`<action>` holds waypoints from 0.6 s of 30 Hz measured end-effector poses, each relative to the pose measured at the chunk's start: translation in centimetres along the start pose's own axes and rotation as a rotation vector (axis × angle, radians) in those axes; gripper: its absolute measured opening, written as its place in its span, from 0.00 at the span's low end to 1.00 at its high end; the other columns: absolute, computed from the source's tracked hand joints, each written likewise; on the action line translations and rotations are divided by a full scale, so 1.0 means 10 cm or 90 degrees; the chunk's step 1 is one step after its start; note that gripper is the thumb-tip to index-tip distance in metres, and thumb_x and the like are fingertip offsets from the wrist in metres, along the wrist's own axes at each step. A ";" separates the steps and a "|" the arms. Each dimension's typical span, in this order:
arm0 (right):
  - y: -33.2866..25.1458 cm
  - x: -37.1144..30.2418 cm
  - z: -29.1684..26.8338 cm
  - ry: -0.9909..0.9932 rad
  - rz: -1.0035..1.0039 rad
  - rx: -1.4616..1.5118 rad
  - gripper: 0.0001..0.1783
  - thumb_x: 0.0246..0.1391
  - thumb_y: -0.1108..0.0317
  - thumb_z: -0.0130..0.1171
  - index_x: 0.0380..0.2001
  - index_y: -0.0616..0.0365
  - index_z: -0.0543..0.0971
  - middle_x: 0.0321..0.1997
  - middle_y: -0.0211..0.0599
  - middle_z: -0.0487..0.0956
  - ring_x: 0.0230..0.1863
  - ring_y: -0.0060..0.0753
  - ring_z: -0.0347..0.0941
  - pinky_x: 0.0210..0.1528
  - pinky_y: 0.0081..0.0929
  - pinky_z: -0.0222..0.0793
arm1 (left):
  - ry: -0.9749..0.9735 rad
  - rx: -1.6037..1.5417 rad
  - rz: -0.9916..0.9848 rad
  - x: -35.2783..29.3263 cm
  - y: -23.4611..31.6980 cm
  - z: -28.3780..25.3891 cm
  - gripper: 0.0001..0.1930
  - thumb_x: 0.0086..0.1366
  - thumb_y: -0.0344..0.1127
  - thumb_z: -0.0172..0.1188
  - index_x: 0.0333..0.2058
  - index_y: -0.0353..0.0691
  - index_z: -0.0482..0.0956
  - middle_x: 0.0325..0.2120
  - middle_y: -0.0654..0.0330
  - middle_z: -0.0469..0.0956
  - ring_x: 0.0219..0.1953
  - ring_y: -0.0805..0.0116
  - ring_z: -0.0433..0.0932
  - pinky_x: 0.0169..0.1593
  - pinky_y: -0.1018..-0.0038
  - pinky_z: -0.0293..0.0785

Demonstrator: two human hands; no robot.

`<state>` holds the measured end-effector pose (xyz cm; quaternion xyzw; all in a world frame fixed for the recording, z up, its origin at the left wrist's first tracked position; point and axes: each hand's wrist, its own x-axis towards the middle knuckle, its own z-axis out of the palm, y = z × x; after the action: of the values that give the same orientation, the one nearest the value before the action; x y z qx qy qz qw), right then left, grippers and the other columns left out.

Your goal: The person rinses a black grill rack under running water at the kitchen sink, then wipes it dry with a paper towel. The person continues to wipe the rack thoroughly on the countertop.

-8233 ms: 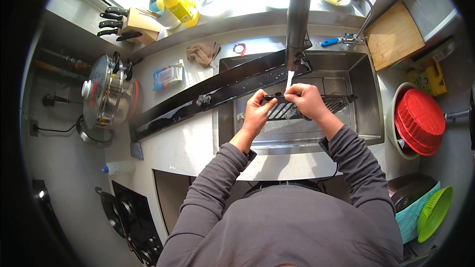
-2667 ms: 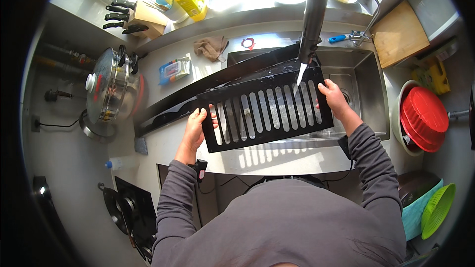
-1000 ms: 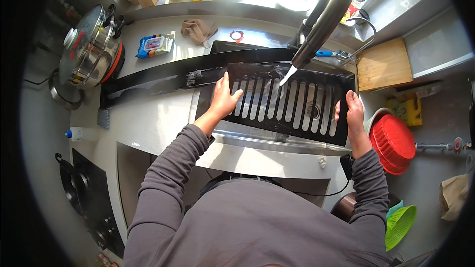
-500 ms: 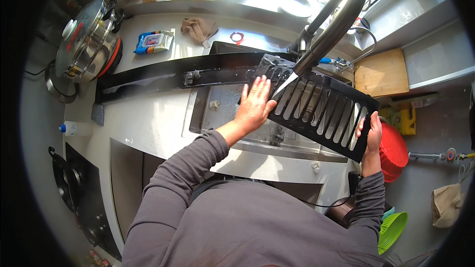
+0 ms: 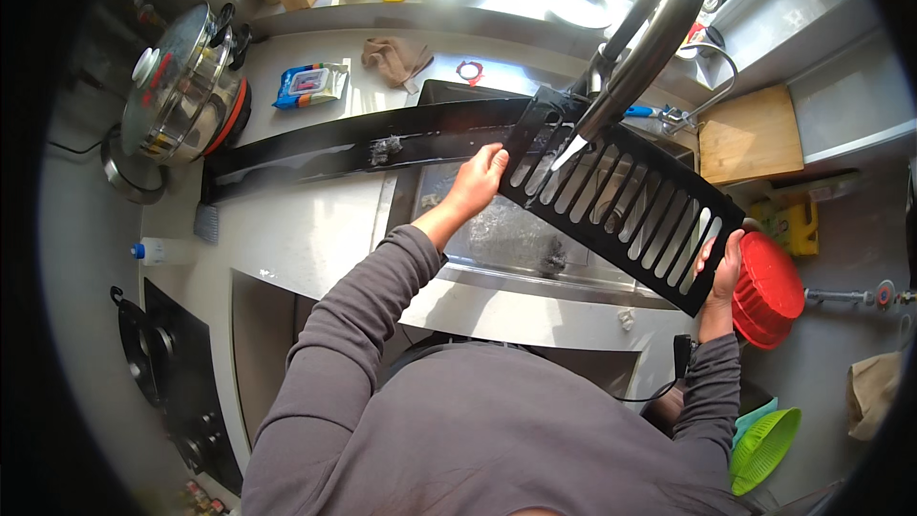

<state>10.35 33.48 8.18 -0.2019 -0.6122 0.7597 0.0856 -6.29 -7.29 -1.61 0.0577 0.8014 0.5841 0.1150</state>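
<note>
Over the sink (image 5: 497, 239) I hold a black slotted grille panel (image 5: 573, 228), tilted down to the right. My left hand (image 5: 478, 182) grips its left edge, fingers closed round the rim. My right hand (image 5: 723, 275) is closed on the lower right end, fingertips showing through the slots. Water runs from the curved faucet (image 5: 659, 48) onto the panel's left part. Behind it a long black panel (image 5: 296, 155) lies across the sink and counter, with a grey scouring pad (image 5: 386, 148) on it.
On the left stand a steel pot with glass lid (image 5: 172, 86) and a capped bottle (image 5: 160, 250). Wipes (image 5: 311, 84) and a brown cloth (image 5: 394, 59) lie at the back. A cutting board (image 5: 750, 139), red basin (image 5: 769, 291) and green basket (image 5: 764, 449) are on the right.
My left hand has moved from lying flat on the panel's upper left to gripping its left edge. The right hand keeps its hold. The whole view has shifted slightly.
</note>
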 end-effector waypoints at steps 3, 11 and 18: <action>0.18 0.08 -0.02 0.056 0.066 -0.042 0.36 0.62 0.31 0.37 0.22 0.55 0.70 0.15 0.31 0.69 0.12 0.26 0.67 0.15 0.21 0.65 | -0.152 -0.304 -0.130 -0.07 0.11 -0.21 0.17 0.72 0.47 0.50 0.45 0.39 0.74 0.36 0.59 0.81 0.36 0.71 0.81 0.37 0.72 0.81; 0.81 0.52 0.23 0.039 0.190 -0.150 0.29 0.65 0.38 0.41 0.36 0.56 0.70 0.21 0.31 0.72 0.17 0.25 0.70 0.22 0.25 0.69 | -0.222 -0.506 -0.121 -0.41 0.47 -0.68 0.16 0.73 0.39 0.48 0.56 0.42 0.62 0.49 0.44 0.76 0.44 0.55 0.82 0.39 0.62 0.85; 0.88 1.11 0.94 -0.061 -0.218 -0.653 0.17 0.58 0.63 0.59 0.46 0.62 0.73 0.41 0.45 0.79 0.45 0.37 0.76 0.50 0.31 0.71 | -0.079 -0.494 -0.100 -0.86 0.52 -1.05 0.11 0.73 0.34 0.47 0.50 0.38 0.64 0.46 0.42 0.77 0.46 0.50 0.81 0.37 0.56 0.87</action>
<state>-2.54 27.20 -0.94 -0.0798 -0.9317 0.3472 0.0707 -0.87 -17.33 7.36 -0.0161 0.5152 0.8281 0.2205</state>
